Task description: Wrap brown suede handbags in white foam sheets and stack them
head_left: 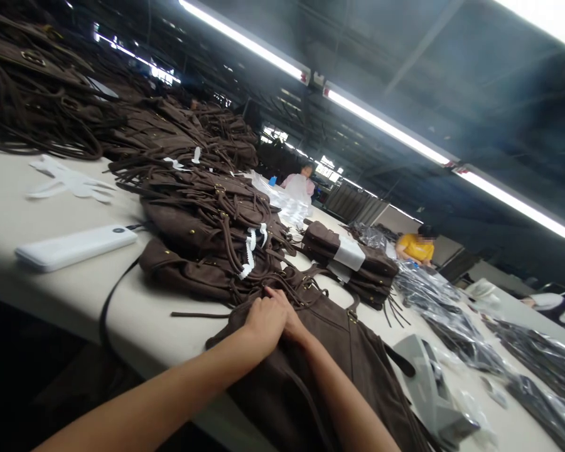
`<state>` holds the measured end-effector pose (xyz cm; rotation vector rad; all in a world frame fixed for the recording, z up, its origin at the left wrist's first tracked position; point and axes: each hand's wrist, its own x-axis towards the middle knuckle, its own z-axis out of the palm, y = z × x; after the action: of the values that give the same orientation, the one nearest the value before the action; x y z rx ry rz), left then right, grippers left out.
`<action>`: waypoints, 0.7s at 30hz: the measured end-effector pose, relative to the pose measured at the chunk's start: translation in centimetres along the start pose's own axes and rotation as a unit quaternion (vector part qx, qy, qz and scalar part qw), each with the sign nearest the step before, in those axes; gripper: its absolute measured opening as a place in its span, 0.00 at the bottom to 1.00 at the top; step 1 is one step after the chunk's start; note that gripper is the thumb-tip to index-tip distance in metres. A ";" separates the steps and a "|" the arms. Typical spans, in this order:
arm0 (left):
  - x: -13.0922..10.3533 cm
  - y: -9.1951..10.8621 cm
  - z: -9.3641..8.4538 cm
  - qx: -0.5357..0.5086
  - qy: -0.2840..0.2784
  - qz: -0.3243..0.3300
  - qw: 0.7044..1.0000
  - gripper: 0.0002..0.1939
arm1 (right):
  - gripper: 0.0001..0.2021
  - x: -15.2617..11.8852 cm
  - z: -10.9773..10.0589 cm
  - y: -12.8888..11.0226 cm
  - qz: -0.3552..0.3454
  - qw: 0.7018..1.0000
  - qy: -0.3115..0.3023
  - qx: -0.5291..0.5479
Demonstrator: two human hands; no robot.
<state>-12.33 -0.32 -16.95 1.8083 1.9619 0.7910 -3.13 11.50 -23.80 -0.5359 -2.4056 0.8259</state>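
A dark brown handbag (329, 333) lies at the table's near edge, partly hanging over it. My left hand (264, 320) is closed at the top of this bag, near its handles and thin cords. Right beside it, my right hand (289, 319) is closed too, with its fingers curled in against the left. What the fingertips pinch is hidden between the hands. Just beyond them lies a pile of brown handbags (193, 251) with looped handles and white ruffled strips (249, 254).
At left are a white power bank (78, 247) with a cable and a white glove (70, 181). A grey tape dispenser (428, 383) stands at right. Bundled bags (351, 260) and plastic-wrapped bags (433, 295) lie farther off. Two people (417, 247) work beyond.
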 end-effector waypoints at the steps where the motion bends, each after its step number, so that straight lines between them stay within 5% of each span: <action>1: -0.2 -0.5 0.8 0.019 0.007 0.001 1.000 0.23 | 0.22 -0.5 -0.5 0.2 -0.012 1.000 -0.004 -0.007; 4: -1.7 -2.9 3.2 0.099 0.029 0.029 0.994 0.29 | 0.21 -2.0 -1.8 0.6 -0.007 0.992 0.043 -0.122; 6: -2.6 -4.6 4.8 0.208 0.096 0.081 0.970 0.31 | 0.24 -2.8 -2.2 0.9 0.012 0.977 0.046 -0.207; 11: -2.7 -6.9 7.8 0.339 0.267 0.151 0.890 0.27 | 0.26 -2.5 -2.4 1.6 0.063 0.958 -0.062 -0.274; 16: -1.9 -7.2 8.6 0.341 0.263 0.144 0.891 0.25 | 0.24 0.4 -4.3 2.1 0.136 0.948 -0.115 -0.264; 21: -1.8 -7.2 8.6 0.334 0.251 0.137 0.898 0.24 | 0.18 3.5 -10.2 0.4 0.175 0.943 -0.231 -0.164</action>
<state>-12.56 -0.93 -28.32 2.5147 2.5699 0.7821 0.35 18.02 -15.99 -1.0204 -2.9588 0.7580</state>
